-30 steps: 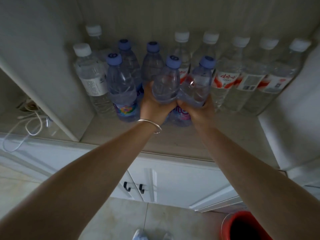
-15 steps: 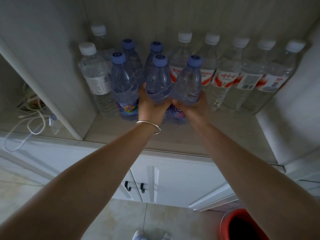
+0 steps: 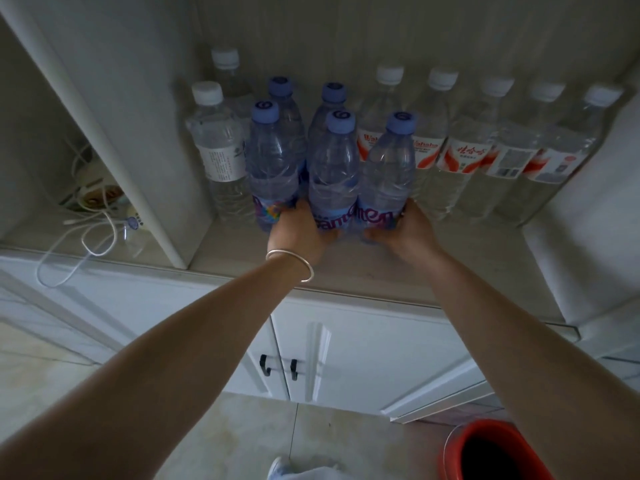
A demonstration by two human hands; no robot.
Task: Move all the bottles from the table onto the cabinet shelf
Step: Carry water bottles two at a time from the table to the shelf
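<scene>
- White cabinet shelf (image 3: 433, 271) runs across the upper half of the view, open at the front, with pale panelled walls behind and white cupboard doors (image 3: 363, 358) with 2 dark handles below it.
- 5 blue-capped bottles stand upright on the shelf in a tight cluster: 3 in front and 2 behind.
- Left hand (image 3: 298, 230), with a silver bangle (image 3: 291, 265) on the wrist, is wrapped around the base of the middle front bottle (image 3: 334, 171), fingers curled at its label; it also touches the left front bottle (image 3: 272, 168).
- Right hand (image 3: 401, 230) cups the base of the right front bottle (image 3: 389, 174), thumb up along its right side.
- Both held bottles look set down on the shelf surface, upright and touching each other.
- 2 rear blue-capped bottles (image 3: 327, 109) show just their caps and shoulders behind the front row.
- 2 white-capped clear bottles (image 3: 220, 150) stand at the left of the cluster, near the divider panel (image 3: 114, 133).
- 5 taller white-capped bottles with red and white labels (image 3: 464, 154) line the back wall to the right, side by side.
- Left of the divider, another compartment holds a white cable (image 3: 86, 244) trailing over the edge and some small clutter too dim to name.
- Below, tiled floor (image 3: 225, 438), a red bucket (image 3: 491, 452) at the lower right and the toe of a shoe (image 3: 278, 467) at the bottom edge.
</scene>
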